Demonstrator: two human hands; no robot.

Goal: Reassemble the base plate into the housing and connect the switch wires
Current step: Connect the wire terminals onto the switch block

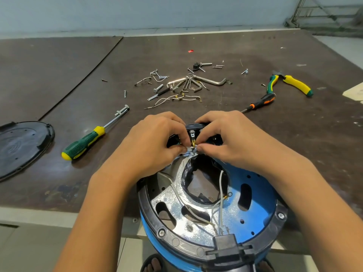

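Note:
A round blue housing (261,209) lies bottom up at the table's near edge. A shiny metal base plate (170,205) with slots sits inside its black rim. White wires (221,185) run across the plate toward a black switch block (194,127) at the far rim. My left hand (155,140) and my right hand (225,138) meet over that block. The fingertips of both pinch a wire with a brass terminal (192,143) at the switch's metal tab.
A black bottom cover (21,146) lies at the left. A green-yellow nut driver (86,142), an orange-black screwdriver (259,104), yellow-green pliers (290,83), hex keys (208,80), loose screws and spare wires (176,99) are scattered on the brown table beyond my hands.

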